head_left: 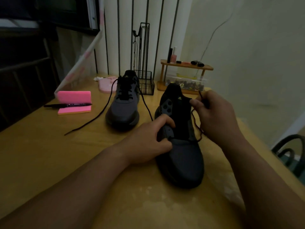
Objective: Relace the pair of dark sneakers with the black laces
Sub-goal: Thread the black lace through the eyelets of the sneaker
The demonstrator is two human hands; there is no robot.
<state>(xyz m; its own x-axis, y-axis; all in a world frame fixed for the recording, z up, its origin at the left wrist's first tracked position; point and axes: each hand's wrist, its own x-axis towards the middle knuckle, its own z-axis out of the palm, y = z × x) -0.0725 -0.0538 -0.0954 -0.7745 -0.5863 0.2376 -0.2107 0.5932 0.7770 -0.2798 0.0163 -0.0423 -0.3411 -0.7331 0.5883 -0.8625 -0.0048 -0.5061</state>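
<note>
1. The near shoe stands on the table, right of centre.
2. The far shoe stands behind it, to the left.
3. A pen lies on a notepad, left of the far shoe.
4. A rack stands behind the far shoe, and a shelf behind the near shoe.

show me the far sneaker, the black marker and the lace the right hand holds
far sneaker (pixel 123 111), head view, on its toe
black marker (pixel 67 105), head view, mid barrel
lace (pixel 201 95), head view, on its raised end
</note>
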